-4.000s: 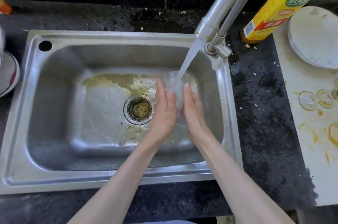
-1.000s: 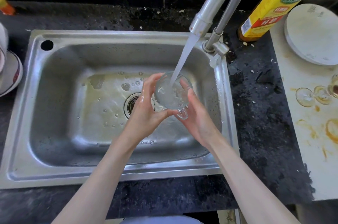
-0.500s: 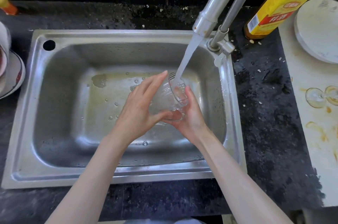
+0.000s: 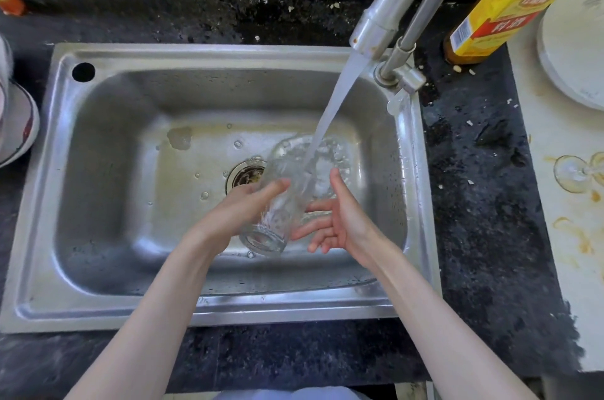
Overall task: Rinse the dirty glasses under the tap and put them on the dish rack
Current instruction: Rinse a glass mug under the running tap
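Steel sink (image 4: 98, 308), glass (image 4: 287, 197) in left hand (image 4: 242, 210), fingers mostly hidden, probably clamped; right hand (image 4: 340, 223) fingers apart.

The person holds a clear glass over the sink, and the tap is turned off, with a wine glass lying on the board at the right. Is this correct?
Not quite: the tap is running, not off. The head view shows a stream of water falling from it onto the clear glass, held by the left hand and right hand over the sink. The wine glass does lie on the board at the right.

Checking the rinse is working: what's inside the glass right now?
Tap water streams into the tilted glass, splashing inside. No residue shows, though the left hand covers part of its wall.
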